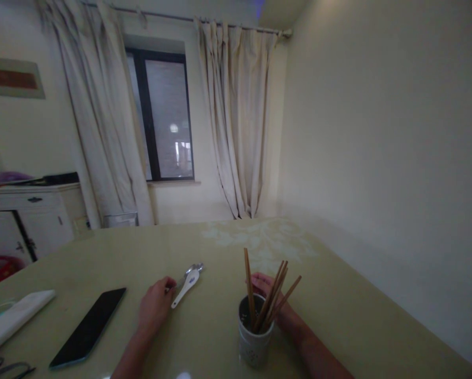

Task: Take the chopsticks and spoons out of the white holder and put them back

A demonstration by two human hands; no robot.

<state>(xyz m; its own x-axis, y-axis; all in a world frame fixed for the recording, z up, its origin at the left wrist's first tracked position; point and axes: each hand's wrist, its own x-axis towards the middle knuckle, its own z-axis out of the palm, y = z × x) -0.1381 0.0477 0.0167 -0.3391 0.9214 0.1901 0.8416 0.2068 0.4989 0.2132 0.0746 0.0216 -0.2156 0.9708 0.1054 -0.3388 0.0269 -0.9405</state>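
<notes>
My left hand (155, 306) rests on the pale green table (338, 305), fingers at the handle ends of a white ceramic spoon (186, 287) and a metal spoon (192, 270) lying side by side. Whether it grips them is unclear. My right hand (268, 292) lies behind a white patterned cup (254, 337) that holds several brown chopsticks (268, 300) standing upright and fanned out. The cup and chopsticks hide part of that hand; its fingers look loosely apart and hold nothing visible.
A black phone (89, 326) lies face up at the left, beside a white folded cloth (15, 318). Dark glasses (7, 368) sit at the bottom left corner. A white cabinet (26, 221), a curtained window (163, 116) and a bare wall at the right surround the table.
</notes>
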